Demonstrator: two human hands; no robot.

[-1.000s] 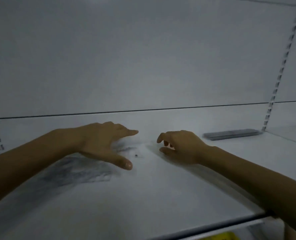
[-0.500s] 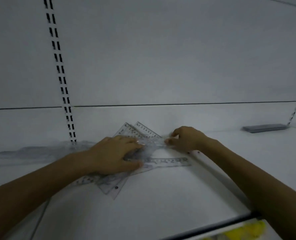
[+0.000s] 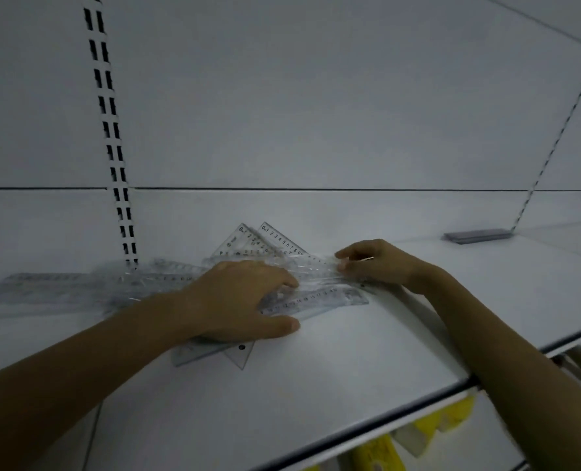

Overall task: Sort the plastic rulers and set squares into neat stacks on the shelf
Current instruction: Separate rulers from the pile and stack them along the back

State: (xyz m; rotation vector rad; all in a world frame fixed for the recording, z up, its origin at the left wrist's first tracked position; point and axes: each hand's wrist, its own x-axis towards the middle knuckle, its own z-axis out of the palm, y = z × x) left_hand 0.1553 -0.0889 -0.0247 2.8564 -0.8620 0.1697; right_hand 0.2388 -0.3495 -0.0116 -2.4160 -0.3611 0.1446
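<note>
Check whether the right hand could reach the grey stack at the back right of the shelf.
Probably yes: only bare shelf lies between the right hand and the grey stack. It is pinching a clear ruler, though.

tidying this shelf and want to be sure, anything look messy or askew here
The clear rulers and set squares lie in a crossed, fanned heap under the left hand, corners jutting at different angles. The grey stack far right looks neat.
</note>
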